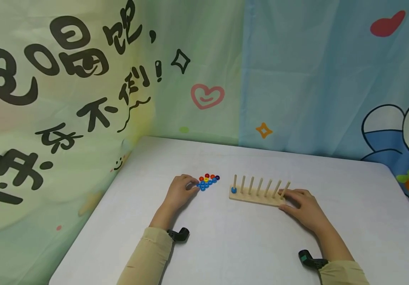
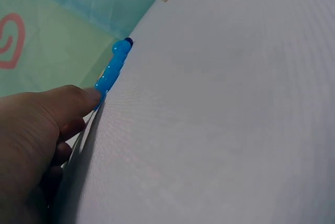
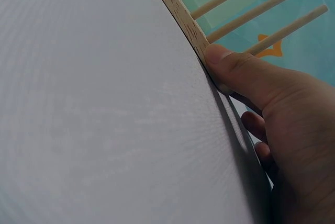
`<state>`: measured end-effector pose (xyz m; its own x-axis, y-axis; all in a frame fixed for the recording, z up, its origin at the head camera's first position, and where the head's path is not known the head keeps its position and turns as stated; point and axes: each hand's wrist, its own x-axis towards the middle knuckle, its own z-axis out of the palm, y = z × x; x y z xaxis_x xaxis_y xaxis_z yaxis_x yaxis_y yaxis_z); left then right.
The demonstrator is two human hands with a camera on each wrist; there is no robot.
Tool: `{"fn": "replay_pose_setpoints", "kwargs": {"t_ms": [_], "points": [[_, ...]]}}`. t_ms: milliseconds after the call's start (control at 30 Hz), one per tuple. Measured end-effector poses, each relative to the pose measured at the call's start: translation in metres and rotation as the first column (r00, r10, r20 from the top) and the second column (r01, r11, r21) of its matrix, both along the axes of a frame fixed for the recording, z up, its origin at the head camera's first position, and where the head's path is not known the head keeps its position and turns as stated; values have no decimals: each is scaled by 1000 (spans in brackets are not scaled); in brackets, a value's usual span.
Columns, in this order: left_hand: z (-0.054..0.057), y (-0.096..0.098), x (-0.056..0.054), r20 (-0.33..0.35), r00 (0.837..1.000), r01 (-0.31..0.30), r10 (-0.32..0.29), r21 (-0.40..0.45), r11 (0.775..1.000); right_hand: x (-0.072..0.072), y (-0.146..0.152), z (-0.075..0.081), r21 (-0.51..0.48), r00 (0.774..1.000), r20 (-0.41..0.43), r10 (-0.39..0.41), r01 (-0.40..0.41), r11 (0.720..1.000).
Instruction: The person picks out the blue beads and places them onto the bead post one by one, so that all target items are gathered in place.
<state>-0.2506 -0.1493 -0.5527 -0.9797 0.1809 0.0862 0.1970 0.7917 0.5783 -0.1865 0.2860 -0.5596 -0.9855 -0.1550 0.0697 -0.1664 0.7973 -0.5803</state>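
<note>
My left hand [image 1: 182, 190] is at the left edge of a cluster of small beads [image 1: 206, 180]. Its thumb and forefinger pinch a blue bead [image 1: 198, 185] there. In the left wrist view the thumb lies against the near end of the blue beads [image 2: 110, 75], hiding part of them. A wooden peg rack [image 1: 256, 198] with several upright pegs stands right of the beads, and one blue bead [image 1: 234, 190] sits low on its leftmost peg. My right hand [image 1: 303, 206] grips the rack's right end, its thumb [image 3: 235, 69] on the front side.
Red, orange, yellow and dark purple beads [image 1: 217, 177] lie along the far side of the cluster. The white tabletop [image 1: 233, 241] extends around the beads and rack. Printed cloth [image 1: 197, 51] hangs behind and left of the table. A black device [image 1: 180, 235] is on each wrist.
</note>
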Motion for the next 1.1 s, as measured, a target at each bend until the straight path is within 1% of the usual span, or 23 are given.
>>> {"fn": "replay_pose_setpoints", "kwargs": {"t_ms": [100, 400, 667, 933, 1100], "points": [[-1, 0, -1, -9, 1000, -2, 2, -20, 1000, 0, 0, -1, 0, 1000, 2, -4, 4, 1000], [0, 3, -1, -35, 999, -12, 11, -35, 999, -1, 1, 1, 0, 1000, -4, -4, 4, 1000], [-2, 3, 1, -28, 999, -19, 18, -38, 999, 1, -1, 3, -8, 1000, -5, -5, 5, 1000], [-2, 1, 2, -19, 999, -42, 42, 22, 999, 1, -1, 1, 0, 1000, -7, -6, 6, 1000], [2, 2, 2, -24, 999, -43, 45, 73, 996, 1, 0, 0, 3, 1000, -1, -9, 9, 1000]]}}
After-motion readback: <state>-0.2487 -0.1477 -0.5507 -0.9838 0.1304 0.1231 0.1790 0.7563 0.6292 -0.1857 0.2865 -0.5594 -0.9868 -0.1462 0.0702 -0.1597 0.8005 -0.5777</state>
